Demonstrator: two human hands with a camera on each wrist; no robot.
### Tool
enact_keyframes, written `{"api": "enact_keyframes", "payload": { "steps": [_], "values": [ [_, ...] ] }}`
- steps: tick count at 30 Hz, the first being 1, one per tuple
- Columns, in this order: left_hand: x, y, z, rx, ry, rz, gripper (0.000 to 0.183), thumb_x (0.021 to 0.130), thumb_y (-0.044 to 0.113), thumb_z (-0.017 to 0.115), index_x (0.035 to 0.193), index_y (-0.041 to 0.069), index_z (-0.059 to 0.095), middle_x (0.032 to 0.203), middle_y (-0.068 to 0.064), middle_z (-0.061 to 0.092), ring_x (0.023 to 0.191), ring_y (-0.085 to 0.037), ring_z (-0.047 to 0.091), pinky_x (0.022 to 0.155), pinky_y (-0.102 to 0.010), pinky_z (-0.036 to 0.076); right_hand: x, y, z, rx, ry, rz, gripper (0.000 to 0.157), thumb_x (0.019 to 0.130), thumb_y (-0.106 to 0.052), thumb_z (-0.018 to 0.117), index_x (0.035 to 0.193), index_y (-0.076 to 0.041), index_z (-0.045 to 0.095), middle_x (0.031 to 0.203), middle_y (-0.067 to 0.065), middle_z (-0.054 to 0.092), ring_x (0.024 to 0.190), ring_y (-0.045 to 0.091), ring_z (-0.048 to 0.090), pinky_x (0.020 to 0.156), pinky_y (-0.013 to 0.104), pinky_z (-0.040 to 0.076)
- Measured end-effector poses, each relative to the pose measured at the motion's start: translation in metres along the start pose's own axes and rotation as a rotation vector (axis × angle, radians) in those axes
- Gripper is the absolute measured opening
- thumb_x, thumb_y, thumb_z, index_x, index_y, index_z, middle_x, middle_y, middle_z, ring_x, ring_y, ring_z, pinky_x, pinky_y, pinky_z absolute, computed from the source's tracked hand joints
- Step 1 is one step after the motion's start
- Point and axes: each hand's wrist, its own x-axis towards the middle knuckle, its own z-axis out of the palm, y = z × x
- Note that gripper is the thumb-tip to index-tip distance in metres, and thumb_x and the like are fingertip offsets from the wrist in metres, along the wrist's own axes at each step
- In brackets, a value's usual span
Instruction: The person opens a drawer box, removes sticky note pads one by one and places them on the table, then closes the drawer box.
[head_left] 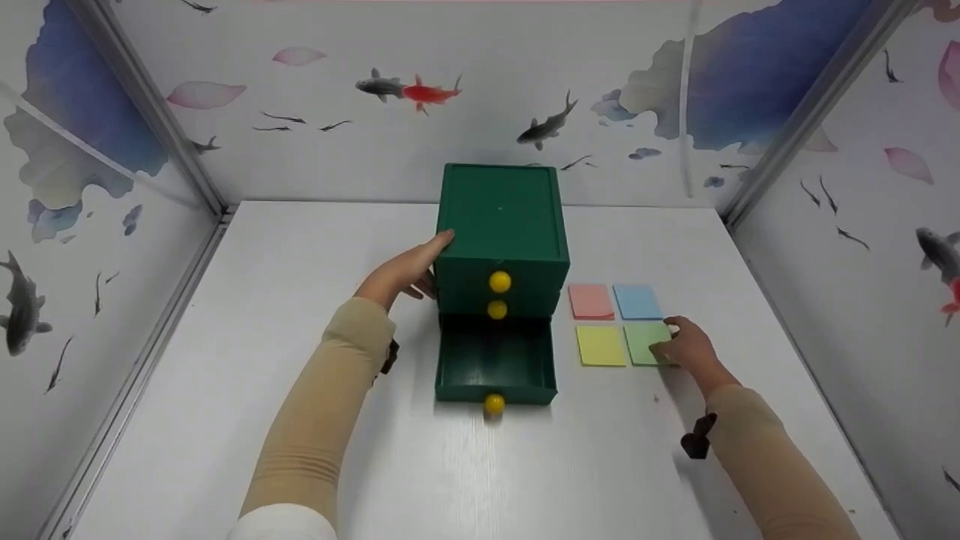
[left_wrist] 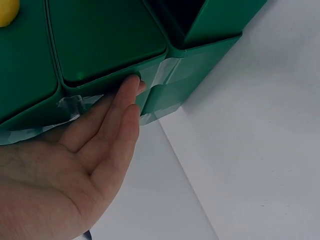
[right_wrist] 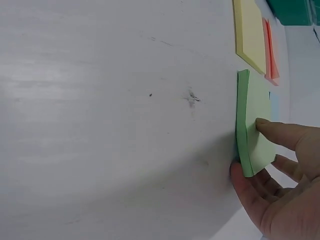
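A green drawer cabinet (head_left: 501, 214) with yellow round knobs stands at the table's middle, its bottom drawer (head_left: 495, 364) pulled out with nothing visible inside. Against the cabinet's left side rests my left hand (head_left: 407, 271), thumb at the top edge; in the left wrist view its fingers (left_wrist: 125, 112) lie nearly straight along the taped side. My right hand (head_left: 684, 349) pinches the green sticky note pad (head_left: 645, 341) at its right edge. The right wrist view shows the thumb (right_wrist: 280, 132) on top of this pad (right_wrist: 254, 120) and other fingers at its edge.
Beside the green pad lie a yellow pad (head_left: 601, 346), a pink pad (head_left: 591, 301) and a blue pad (head_left: 637, 301), in two rows right of the cabinet. White walls (head_left: 480, 135) printed with fish enclose the white table (head_left: 570, 480) at the back and sides.
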Motion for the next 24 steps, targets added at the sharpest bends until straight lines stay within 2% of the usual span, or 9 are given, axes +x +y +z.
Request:
{"api": "enact_keyframes", "payload": {
  "steps": [7, 14, 17, 20, 24],
  "values": [
    [-0.0001, -0.0004, 0.0008, 0.008, 0.005, 0.001, 0.093, 0.091, 0.077, 0.020, 0.154, 0.008, 0.028, 0.128, -0.025, 0.056, 0.111, -0.038, 0.060, 0.099, -0.049, 0.042, 0.0027, -0.0015, -0.0016, 0.019, -0.031, 0.025, 0.072, 0.091, -0.012, 0.066, 0.146, 0.010, 0.026, 0.138, 0.037, 0.036, 0.122, 0.046, 0.045, 0.082, 0.043, 0.052],
    [-0.0005, -0.0005, 0.0015, 0.013, 0.006, -0.003, 0.093, 0.091, 0.077, 0.021, 0.153, 0.008, 0.029, 0.127, -0.026, 0.057, 0.113, -0.040, 0.059, 0.099, -0.050, 0.042, -0.0001, -0.0020, -0.0039, 0.021, -0.048, 0.018, 0.074, 0.091, -0.011, 0.066, 0.147, 0.012, 0.023, 0.139, 0.039, 0.033, 0.122, 0.048, 0.045, 0.083, 0.044, 0.053],
    [-0.0011, 0.0000, 0.0011, 0.011, 0.009, -0.004, 0.093, 0.091, 0.077, 0.021, 0.153, 0.008, 0.028, 0.127, -0.026, 0.057, 0.112, -0.040, 0.059, 0.099, -0.050, 0.042, -0.0016, -0.0049, -0.0052, -0.012, -0.039, 0.029, 0.074, 0.091, -0.014, 0.068, 0.146, 0.011, 0.026, 0.141, 0.037, 0.033, 0.125, 0.048, 0.043, 0.090, 0.049, 0.048],
    [-0.0012, 0.0004, 0.0010, 0.010, 0.009, -0.004, 0.092, 0.091, 0.077, 0.021, 0.154, 0.010, 0.028, 0.127, -0.025, 0.056, 0.112, -0.040, 0.059, 0.099, -0.049, 0.042, -0.0031, -0.0084, -0.0067, -0.073, -0.024, 0.039, 0.073, 0.090, -0.017, 0.068, 0.144, 0.011, 0.029, 0.143, 0.037, 0.032, 0.130, 0.050, 0.036, 0.101, 0.056, 0.037],
    [-0.0016, 0.0005, 0.0013, 0.009, 0.010, -0.006, 0.091, 0.091, 0.077, 0.021, 0.154, 0.011, 0.028, 0.128, -0.023, 0.056, 0.112, -0.039, 0.060, 0.098, -0.049, 0.043, -0.0048, -0.0096, -0.0080, -0.104, -0.026, 0.042, 0.072, 0.090, -0.020, 0.068, 0.143, 0.013, 0.031, 0.145, 0.038, 0.028, 0.132, 0.052, 0.030, 0.105, 0.058, 0.030]
  ]
}}
